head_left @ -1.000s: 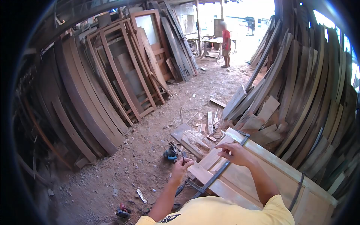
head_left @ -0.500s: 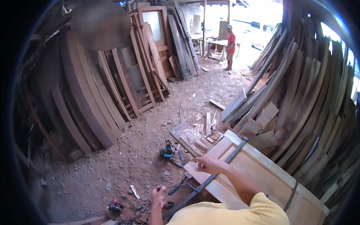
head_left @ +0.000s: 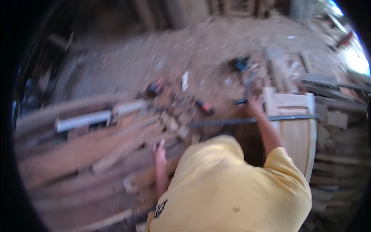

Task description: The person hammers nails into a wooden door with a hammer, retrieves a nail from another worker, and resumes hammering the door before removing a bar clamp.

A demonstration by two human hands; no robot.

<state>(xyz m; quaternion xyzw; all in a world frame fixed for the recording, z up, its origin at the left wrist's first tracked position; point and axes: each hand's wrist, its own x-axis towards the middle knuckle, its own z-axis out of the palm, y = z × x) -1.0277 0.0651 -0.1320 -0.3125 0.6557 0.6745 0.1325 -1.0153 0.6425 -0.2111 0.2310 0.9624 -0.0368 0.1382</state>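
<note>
Here's the right hand (head_left: 254, 106), out ahead of the body, fingers bent and reaching at a dark handle (head_left: 241, 101). Whether they close on it, the blur won't say. The left hand (head_left: 159, 151) is up over the boards (head_left: 131, 152), nearer the body, half curled with thumb and fingers close; something dark shows at the tips, but I can't tell if it's held.

Now the door (head_left: 294, 139): pale wood, just to the right of the right hand, its long axis running away from the person, one short end pointing ahead, the near part passing down beside the right sleeve (head_left: 284, 164). Across it goes the clamp bar (head_left: 228, 121), long axis side to side, nearly square to the door. Its right end pokes past the door's far edge; its left end lies between the two hands. The right forearm passes over the bar.

On the ground, a red and black tool (head_left: 205, 107) sits left of the right hand, another dark and red tool (head_left: 155, 87) lies ahead of the left hand, and a teal tool (head_left: 241, 64) rests beyond the right.
</note>
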